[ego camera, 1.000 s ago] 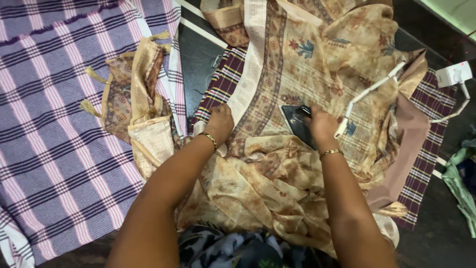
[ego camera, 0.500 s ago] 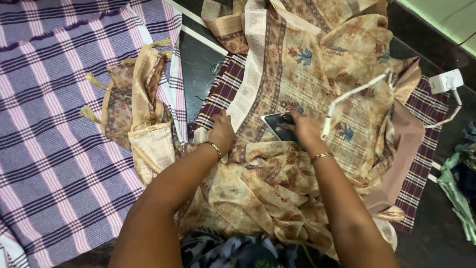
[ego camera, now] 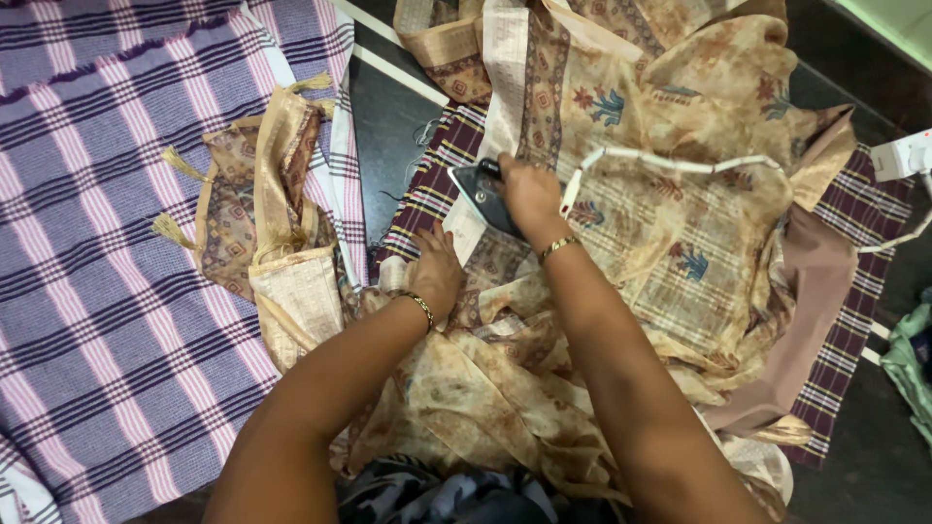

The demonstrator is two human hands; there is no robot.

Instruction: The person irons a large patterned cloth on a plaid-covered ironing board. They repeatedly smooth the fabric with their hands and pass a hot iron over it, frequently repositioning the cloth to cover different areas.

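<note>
1. Right hand (ego camera: 529,194) is closed around the handle of the iron (ego camera: 482,194); the iron's dark body sits flat on the cloth, nose pointing away from the person toward the left border.
2. Left hand (ego camera: 435,267) lies flat, fingers spread, palm down on the sari (ego camera: 680,243), just beside and nearer the person than the iron. It pins the cloth and holds nothing.
3. The sari is thin beige printed cloth with a patterned border strip. Judged light, soft and slippery; it bunches easily, as the crumpled heap below both wrists shows.
4. Best hold on the sari: flat palm pressure or a pinch at the border edge. The loose middle would likely just wrinkle.
5. The iron looks rigid and fairly heavy, with a hot sole likely. Take it by the top handle only.
6. The white cord (ego camera: 670,163) runs from the right hand's far side across the sari to a plug block (ego camera: 903,155) well off to the right. It could drag on the cloth.
7. A checked maroon cloth (ego camera: 432,180) lies under the sari. A folded beige piece (ego camera: 282,223) sits left of the left hand on the purple plaid sheet (ego camera: 107,223).
</note>
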